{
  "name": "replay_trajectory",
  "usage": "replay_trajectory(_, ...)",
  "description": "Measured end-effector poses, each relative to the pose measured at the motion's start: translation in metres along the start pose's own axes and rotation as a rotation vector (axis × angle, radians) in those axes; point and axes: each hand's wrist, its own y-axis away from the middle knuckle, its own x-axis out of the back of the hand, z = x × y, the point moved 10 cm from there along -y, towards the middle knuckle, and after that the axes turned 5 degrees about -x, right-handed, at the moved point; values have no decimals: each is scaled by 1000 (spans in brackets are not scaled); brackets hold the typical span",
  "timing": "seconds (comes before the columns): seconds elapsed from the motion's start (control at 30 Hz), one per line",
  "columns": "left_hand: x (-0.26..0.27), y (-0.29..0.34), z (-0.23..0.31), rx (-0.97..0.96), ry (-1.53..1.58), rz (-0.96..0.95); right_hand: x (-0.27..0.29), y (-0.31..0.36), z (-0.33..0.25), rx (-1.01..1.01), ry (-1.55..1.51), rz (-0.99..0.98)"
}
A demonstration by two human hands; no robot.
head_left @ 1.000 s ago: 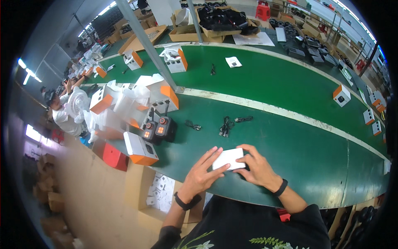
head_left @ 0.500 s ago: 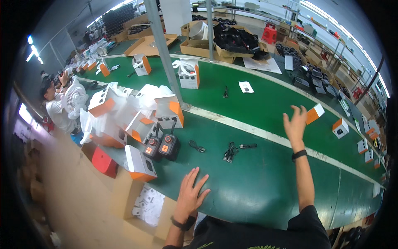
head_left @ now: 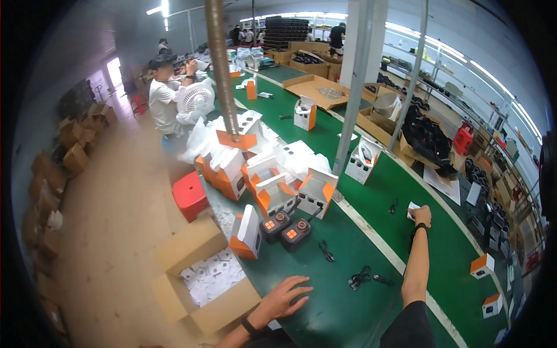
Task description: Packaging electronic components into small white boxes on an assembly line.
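Fingers of the right hand curl over a white paper slip, out at full reach above the bright green belt; whether they pinch it or only press on it, I cannot tell, nor whether it lies flat or is lifted. The left hand is spread and free of any thing, low at the near edge of the dark green bench. For a clean pick-up, one slip edge should probably be taken between thumb and fingertip, with a light touch so that the paper does not crease.

A loose black cable lies just beside the slip, on the left, and could get brushed aside. Between belt and bench runs a pale rail, which the right forearm crosses; a little height would likely keep wrist and paper off it. On the bench, a bundled black cable lies between the two arms, so a path nearer the body looks safer. Farther left, two black devices and a grey post limit sideways room.
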Motion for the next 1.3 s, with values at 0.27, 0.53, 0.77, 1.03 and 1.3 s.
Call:
replay_trajectory(0.27,7,-13,-5,24,-32,73,21,7,69,38,122,-95)
replay_trajectory(0.53,14,-13,8,215,340,90,133,283,12,871,-494,-275)
replay_trajectory(0.77,15,37,2,577,755,293,131,530,-14,1278,-267,-948)
replay_trajectory(1.03,124,288,-182,972,489,1112,96,234,-53,979,-241,-144)
replay_trajectory(1.3,147,469,-326,1337,166,1119,-33,88,-73,477,113,-94)
